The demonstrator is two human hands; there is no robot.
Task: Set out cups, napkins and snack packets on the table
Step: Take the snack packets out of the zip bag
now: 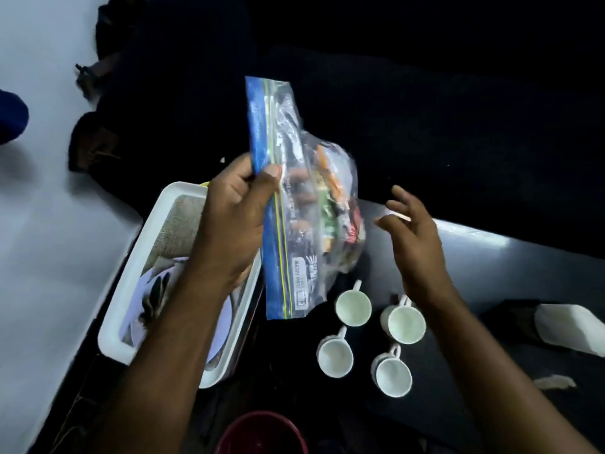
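Observation:
My left hand (235,208) grips the blue zip edge of a clear plastic bag (304,204) holding colourful snack packets, and the bag hangs above the dark table (474,257). My right hand (412,231) hovers just right of the bag, fingers spread, holding nothing. Below the bag several white cups stand on the table in a cluster, among them one cup (353,306) nearest the bag and another (404,322) to its right. A white stack of napkins (573,326) lies at the right edge.
A white tray (131,290) with a woven cloth and plates sits at the left, under my left forearm. A dark red bowl (262,434) shows at the bottom. A pale floor lies to the left, with someone's feet at the top left.

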